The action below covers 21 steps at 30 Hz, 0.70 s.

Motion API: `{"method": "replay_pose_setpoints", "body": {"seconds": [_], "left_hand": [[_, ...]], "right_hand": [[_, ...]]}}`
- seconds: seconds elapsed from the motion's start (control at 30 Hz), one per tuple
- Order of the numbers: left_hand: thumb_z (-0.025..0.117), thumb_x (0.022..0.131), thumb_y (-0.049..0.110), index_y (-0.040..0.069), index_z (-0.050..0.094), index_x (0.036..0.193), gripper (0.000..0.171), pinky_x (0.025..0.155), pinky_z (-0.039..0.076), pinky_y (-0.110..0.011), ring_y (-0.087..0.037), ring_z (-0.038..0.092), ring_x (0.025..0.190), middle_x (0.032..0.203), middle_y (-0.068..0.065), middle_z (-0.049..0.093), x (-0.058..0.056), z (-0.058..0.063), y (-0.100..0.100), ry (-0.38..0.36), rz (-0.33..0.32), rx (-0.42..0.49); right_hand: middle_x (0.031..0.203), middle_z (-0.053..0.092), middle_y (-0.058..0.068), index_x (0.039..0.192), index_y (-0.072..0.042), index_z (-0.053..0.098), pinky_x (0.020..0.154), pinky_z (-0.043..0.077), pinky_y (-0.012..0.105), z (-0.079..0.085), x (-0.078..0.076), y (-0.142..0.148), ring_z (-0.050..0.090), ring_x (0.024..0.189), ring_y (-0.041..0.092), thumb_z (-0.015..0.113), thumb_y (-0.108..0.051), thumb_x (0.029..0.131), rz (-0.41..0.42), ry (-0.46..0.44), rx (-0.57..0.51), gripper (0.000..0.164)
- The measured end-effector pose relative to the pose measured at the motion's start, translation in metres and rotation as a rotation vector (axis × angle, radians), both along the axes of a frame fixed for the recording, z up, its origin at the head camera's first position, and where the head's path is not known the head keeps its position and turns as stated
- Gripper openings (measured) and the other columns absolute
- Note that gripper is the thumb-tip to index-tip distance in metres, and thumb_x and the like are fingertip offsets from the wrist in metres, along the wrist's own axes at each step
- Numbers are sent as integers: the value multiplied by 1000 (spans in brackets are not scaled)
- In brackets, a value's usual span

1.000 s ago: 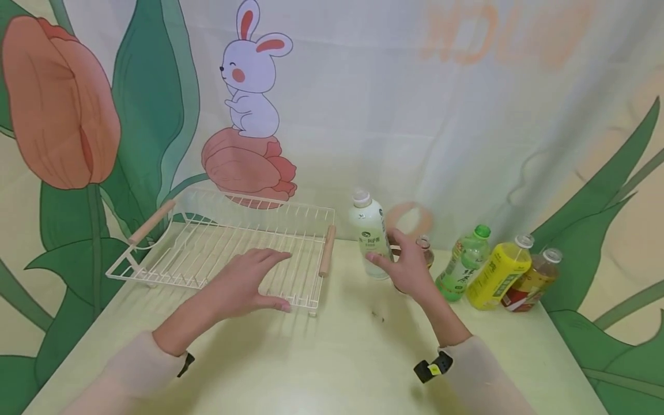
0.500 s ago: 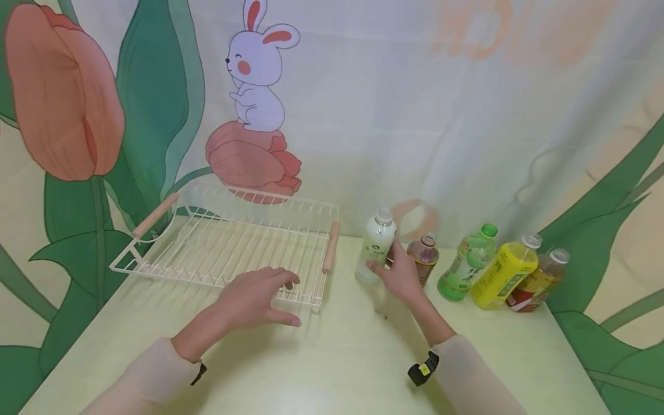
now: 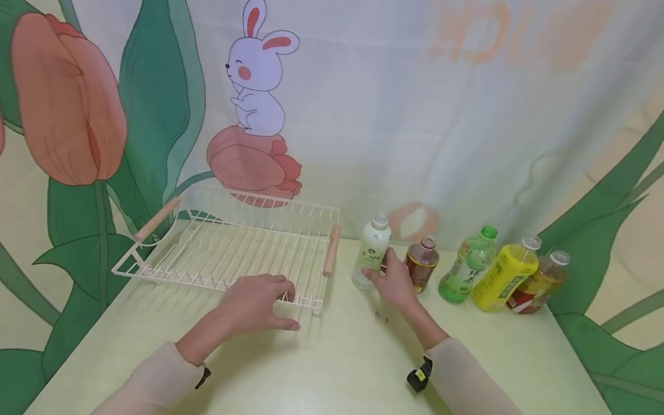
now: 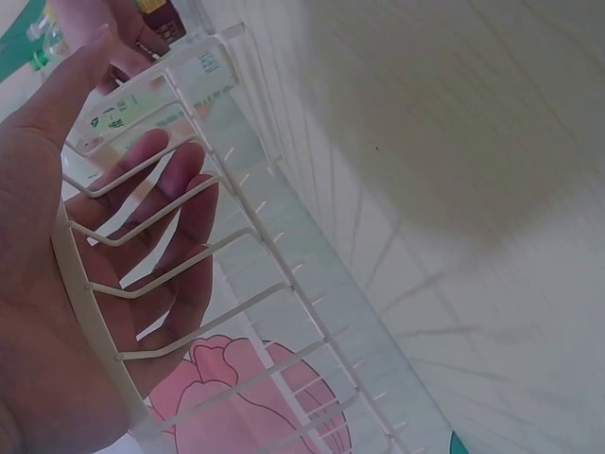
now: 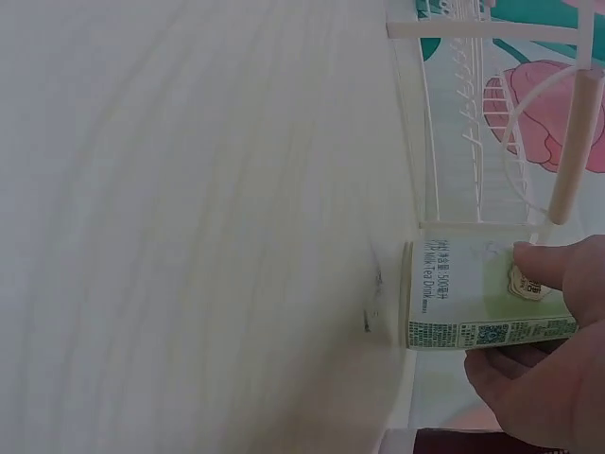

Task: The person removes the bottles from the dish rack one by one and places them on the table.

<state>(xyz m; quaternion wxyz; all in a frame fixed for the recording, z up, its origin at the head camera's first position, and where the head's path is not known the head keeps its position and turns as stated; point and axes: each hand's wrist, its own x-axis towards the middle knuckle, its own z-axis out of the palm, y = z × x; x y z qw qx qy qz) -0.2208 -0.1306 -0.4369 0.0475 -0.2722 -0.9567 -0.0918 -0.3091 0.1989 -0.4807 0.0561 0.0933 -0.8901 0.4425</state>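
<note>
My right hand (image 3: 395,280) grips a pale green milk tea bottle (image 3: 371,252) with a white cap, thumb on one side and fingers on the other. The bottle stands nearly upright on the table, just right of the rack. In the right wrist view, the label of the milk tea bottle (image 5: 473,293) faces the camera and its base meets the tabletop. A white wire dish rack (image 3: 228,253) with wooden handles lies at left. My left hand (image 3: 254,305) is at its front edge, fingers loosely bent over the front wires, thumb apart. Through those wires the left wrist view shows bent fingers (image 4: 180,227).
Right of the milk tea bottle stand a dark brown drink bottle (image 3: 421,264), a green bottle (image 3: 467,268), a yellow bottle (image 3: 504,276) and a brown-and-red bottle (image 3: 539,282). Behind the table (image 3: 332,369) hangs a printed curtain (image 3: 363,115).
The milk tea bottle has come slightly down and toward me in my right hand, uncovering the dark brown bottle. My left hand has shifted a little right and its fingers bend more.
</note>
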Motion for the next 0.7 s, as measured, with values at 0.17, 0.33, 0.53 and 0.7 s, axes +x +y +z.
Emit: {"method": "replay_pose_setpoints", "body": {"seconds": [0.17, 0.33, 0.53, 0.7], "left_hand": [[83, 77, 72, 29, 71, 103, 51, 62, 46, -28, -5, 55, 75, 90, 15, 64, -4, 2, 2, -4, 15, 21], [83, 76, 72, 25, 71, 118, 64, 65, 49, -30, -6, 62, 82, 92, 16, 66, -6, 2, 2, -26, 32, 34], [74, 79, 80, 24, 65, 139, 83, 84, 55, -40, -12, 66, 104, 113, 10, 68, -7, 11, -4, -213, -7, 95], [70, 90, 72, 17, 54, 151, 83, 102, 52, -51, -24, 62, 124, 133, -3, 65, -14, 31, -9, -432, -27, 211]], "right_hand": [[141, 63, 27, 145, 3, 47, 106, 51, 58, 5, 3, 0, 62, 130, 43, 75, -26, 101, -23, -53, 126, 59], [137, 63, 32, 147, 11, 45, 94, 57, 56, 10, 25, 3, 66, 120, 43, 75, -38, 99, 21, -171, 332, 75], [147, 58, 27, 153, 6, 47, 111, 47, 59, 29, 65, 16, 56, 136, 43, 77, -44, 97, 291, -228, 384, 81], [149, 60, 11, 149, -9, 55, 113, 48, 50, 74, 91, 22, 55, 140, 34, 71, -46, 101, 596, -401, 265, 63]]}}
